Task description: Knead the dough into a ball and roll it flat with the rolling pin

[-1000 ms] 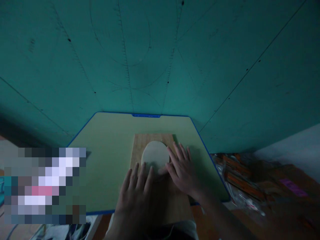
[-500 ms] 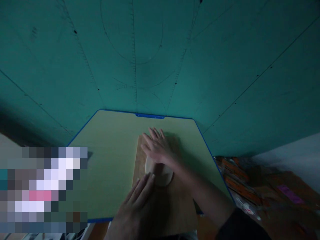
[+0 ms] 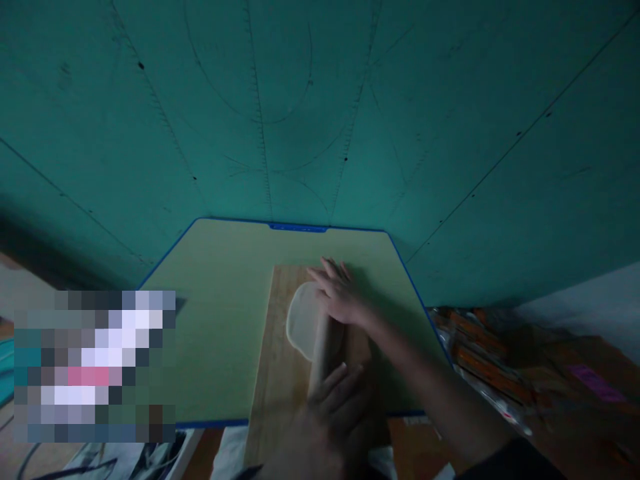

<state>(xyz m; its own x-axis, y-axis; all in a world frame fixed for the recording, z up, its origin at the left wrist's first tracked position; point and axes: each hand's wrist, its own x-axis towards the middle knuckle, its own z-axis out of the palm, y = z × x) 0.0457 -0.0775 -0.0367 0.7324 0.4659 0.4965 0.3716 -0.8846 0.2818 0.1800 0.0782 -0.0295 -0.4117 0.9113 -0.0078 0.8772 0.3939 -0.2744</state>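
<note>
A flat, pale sheet of dough (image 3: pixel 301 323) with a rounded outline lies on a wooden board (image 3: pixel 283 373). Across its right side runs a pale rolling pin (image 3: pixel 321 350), pointing away from me. My right hand (image 3: pixel 337 297) rests over the pin's far end, fingers stretched forward and apart. Over the near end lies my left hand (image 3: pixel 330 420), blurred, its fingers extended toward the right rather than wrapped round the pin. Both palms hide the pin's ends, and the dough's right part is in shadow.
The board lies on a pale table (image 3: pixel 225 320) with a blue edge, overhanging its front. Behind stands a green wall (image 3: pixel 300 133) with drawn lines. Packaged goods and boxes (image 3: pixel 500 373) lie at the right. A pixelated patch covers the left.
Both hands have moved to the right with the rolling pin. More of the dough's left side and of the pin now shows. The view has shifted slightly.
</note>
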